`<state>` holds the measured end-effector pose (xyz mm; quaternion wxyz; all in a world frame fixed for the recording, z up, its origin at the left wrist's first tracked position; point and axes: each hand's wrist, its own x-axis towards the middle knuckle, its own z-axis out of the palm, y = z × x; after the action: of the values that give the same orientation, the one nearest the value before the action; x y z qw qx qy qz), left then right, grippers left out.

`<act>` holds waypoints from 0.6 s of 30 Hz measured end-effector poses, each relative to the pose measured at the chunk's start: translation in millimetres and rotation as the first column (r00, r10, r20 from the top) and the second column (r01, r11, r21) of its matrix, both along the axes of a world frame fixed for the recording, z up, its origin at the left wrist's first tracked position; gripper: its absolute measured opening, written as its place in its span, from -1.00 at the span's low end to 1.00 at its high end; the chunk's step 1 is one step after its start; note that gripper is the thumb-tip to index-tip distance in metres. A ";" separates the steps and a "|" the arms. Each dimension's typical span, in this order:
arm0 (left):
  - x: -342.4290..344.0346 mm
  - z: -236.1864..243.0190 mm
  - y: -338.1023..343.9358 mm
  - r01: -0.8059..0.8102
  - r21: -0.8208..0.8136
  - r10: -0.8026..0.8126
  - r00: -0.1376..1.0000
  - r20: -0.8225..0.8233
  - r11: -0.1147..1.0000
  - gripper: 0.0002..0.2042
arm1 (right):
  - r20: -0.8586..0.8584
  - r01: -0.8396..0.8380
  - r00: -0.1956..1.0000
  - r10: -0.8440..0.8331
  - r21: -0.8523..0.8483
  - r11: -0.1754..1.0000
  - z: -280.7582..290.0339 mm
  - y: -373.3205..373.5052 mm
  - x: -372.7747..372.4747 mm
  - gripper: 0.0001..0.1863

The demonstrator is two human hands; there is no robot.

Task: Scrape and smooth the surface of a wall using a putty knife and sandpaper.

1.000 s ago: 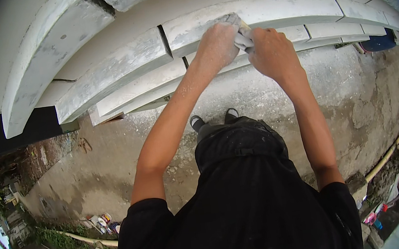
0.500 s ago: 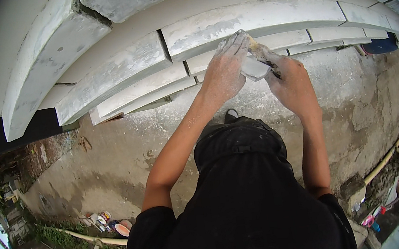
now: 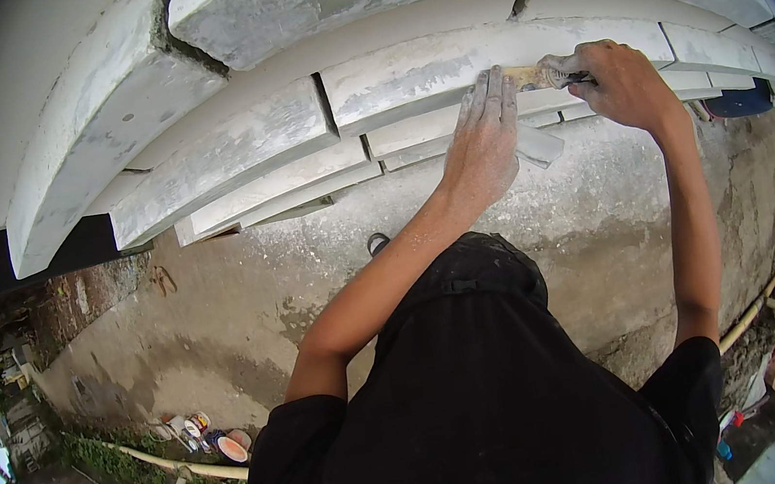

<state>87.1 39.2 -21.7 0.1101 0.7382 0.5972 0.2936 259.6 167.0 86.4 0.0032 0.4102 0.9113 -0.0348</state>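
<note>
My right hand (image 3: pixel 619 82) is closed round a small putty tool (image 3: pixel 534 77) with a tan part, and its tip presses on a white plastered moulding band (image 3: pixel 405 78) of a curved wall. My left hand (image 3: pixel 484 139), dusted with white plaster, lies just below and to the left with its fingers stretched up against the band. It keeps a flat grey-white plate (image 3: pixel 539 146), which pokes out to the right from under the palm. Both arms reach up from my black-clad body (image 3: pixel 486 395).
Several stepped moulding bands (image 3: pixel 230 160) curve across the top, with dark joints (image 3: pixel 324 103) between the segments. Far below lie a concrete ground (image 3: pixel 250 309), my shoe tip (image 3: pixel 378 241), a yellow pipe (image 3: pixel 192 469), small paint cans (image 3: pixel 209 434) and a blue object (image 3: pixel 743 101).
My right hand has lifted the tool off the plate and set it on the moulding band. My left hand has shifted lower and to the left with the plate.
</note>
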 end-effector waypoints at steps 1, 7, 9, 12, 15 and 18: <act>1.3 -1.3 0.0 -0.008 0.003 0.008 1.000 0.008 1.000 -0.22 | 0.006 -0.077 0.997 0.077 0.004 0.997 -0.7 8.2 0.4 -0.81; -0.2 1.7 -1.8 -0.037 -0.028 0.039 0.997 0.066 0.999 -0.22 | 0.100 -0.212 0.973 0.207 0.039 0.976 8.2 18.3 -11.4 -0.77; -0.7 0.5 -4.2 -0.039 -0.030 0.041 0.998 0.042 0.999 -0.22 | 0.112 -0.189 0.976 0.189 -0.006 0.982 4.9 22.6 -11.0 -0.74; -1.3 1.1 -5.4 -0.058 -0.037 0.060 0.998 0.036 0.998 -0.22 | 0.062 -0.141 0.987 0.147 -0.084 0.986 -1.9 22.2 -9.5 -0.74; -1.9 -2.2 -11.5 -0.120 -0.039 0.120 0.993 0.002 0.992 -0.22 | -0.047 -0.200 0.979 0.196 -0.103 0.974 -37.2 17.3 -12.9 -0.71; -13.7 -2.5 -14.8 -0.160 -0.035 0.159 0.987 -0.030 0.986 -0.22 | 0.017 -0.175 0.983 0.182 -0.190 0.966 -37.0 9.5 -29.8 -0.65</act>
<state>73.4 24.4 -24.2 0.0919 0.6897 0.6613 0.2803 229.7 176.5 49.4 0.0607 0.3250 0.9369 -0.1133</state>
